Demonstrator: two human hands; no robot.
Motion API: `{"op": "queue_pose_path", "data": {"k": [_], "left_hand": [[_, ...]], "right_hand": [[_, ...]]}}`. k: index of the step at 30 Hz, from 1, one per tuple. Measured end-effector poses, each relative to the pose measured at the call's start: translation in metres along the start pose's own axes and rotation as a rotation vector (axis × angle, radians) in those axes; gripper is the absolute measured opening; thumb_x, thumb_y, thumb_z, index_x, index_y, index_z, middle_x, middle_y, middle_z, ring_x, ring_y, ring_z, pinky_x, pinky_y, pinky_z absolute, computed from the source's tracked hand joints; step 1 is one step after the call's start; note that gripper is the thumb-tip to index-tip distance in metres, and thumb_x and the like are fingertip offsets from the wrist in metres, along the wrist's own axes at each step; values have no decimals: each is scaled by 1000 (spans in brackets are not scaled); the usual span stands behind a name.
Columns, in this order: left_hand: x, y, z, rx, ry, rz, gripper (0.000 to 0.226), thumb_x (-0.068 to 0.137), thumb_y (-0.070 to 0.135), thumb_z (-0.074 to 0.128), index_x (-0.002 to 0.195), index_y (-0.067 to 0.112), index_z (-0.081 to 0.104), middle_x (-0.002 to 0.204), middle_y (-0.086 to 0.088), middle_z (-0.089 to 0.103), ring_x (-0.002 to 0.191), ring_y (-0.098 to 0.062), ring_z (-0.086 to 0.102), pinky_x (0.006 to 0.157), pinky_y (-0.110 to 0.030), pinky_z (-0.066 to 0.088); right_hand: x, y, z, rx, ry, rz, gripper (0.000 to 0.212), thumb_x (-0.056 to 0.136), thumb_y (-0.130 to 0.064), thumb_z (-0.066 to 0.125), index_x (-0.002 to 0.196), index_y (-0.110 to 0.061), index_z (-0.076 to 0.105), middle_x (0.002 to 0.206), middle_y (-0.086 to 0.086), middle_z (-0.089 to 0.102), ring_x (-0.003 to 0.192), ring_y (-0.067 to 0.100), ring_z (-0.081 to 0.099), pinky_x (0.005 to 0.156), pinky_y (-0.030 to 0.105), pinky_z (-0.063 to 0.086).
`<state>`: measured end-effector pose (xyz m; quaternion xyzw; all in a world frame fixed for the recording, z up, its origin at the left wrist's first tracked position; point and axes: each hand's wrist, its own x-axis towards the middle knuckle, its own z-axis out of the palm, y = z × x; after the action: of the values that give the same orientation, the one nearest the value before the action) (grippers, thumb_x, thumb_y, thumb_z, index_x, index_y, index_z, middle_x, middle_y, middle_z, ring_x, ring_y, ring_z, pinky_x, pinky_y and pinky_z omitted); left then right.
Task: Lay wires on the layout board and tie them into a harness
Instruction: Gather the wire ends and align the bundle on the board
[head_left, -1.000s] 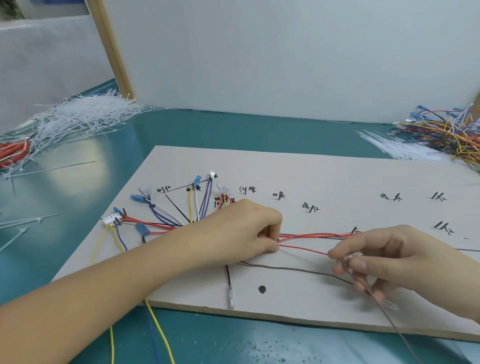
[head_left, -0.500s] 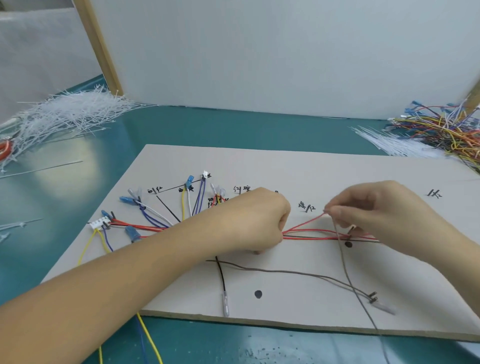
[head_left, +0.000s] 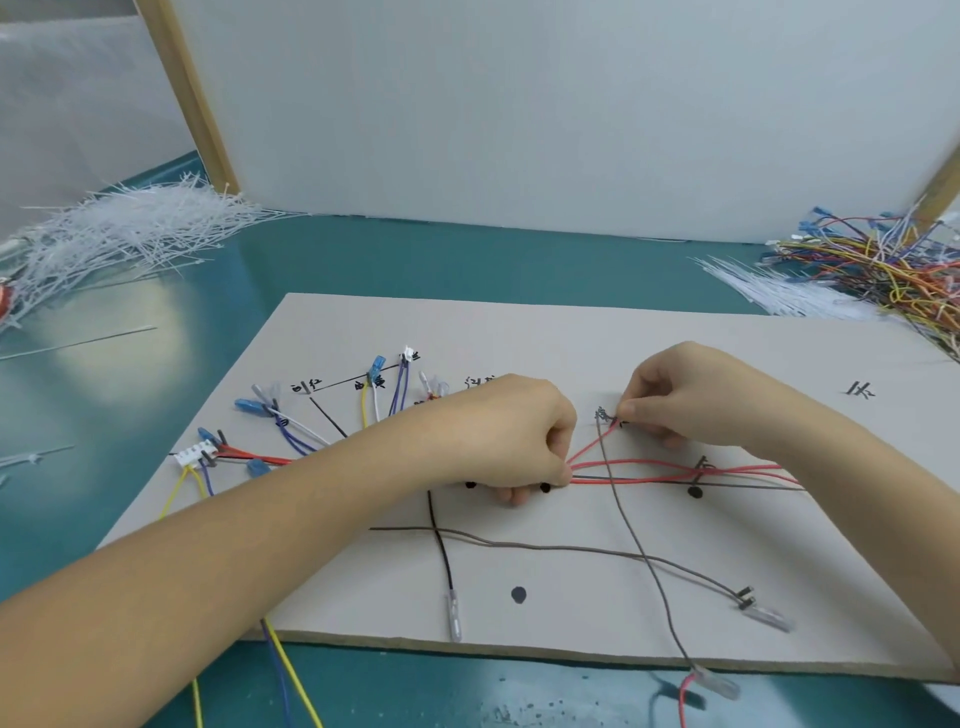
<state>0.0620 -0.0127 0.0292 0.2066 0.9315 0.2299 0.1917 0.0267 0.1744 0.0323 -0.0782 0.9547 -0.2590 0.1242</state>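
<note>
A pale layout board (head_left: 519, 332) with black handwritten marks and dots lies on the teal table. Coloured wires with blue and white connectors (head_left: 249, 447) fan out at its left. My left hand (head_left: 514, 436) pinches the red wire bundle (head_left: 654, 470) against the board at its middle. My right hand (head_left: 691, 400) pinches a red wire and a brown wire (head_left: 631, 535) at a mark just right of the left hand. The brown wire runs down past the board's front edge to a clear terminal (head_left: 719, 682). Another brown wire (head_left: 571, 548) lies across the board's front.
A heap of white cable ties (head_left: 119, 234) lies at the far left. A tangle of coloured wires (head_left: 878, 265) and more white ties (head_left: 779, 291) sit at the far right. A white wall panel (head_left: 519, 114) stands behind the board. Loose ties lie on the table at left.
My right hand has risen from the board's front right, up and left to the mark beside my left hand, drawing a red and a brown wire with it. My left hand has kept its hold.
</note>
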Motion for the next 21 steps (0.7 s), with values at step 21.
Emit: {"op": "queue_pose_path", "data": {"k": [21], "left_hand": [[-64,51,61,537,146,577,22,87,33,50,100,15,50,102,-2,44,77,-16,27,61,-31,42]], "right_hand": [[-28,-16,16,-342,103,-332,17,88,-25,58,90,-24,75,97,-7,59,70,6,48,66,23,35]]}}
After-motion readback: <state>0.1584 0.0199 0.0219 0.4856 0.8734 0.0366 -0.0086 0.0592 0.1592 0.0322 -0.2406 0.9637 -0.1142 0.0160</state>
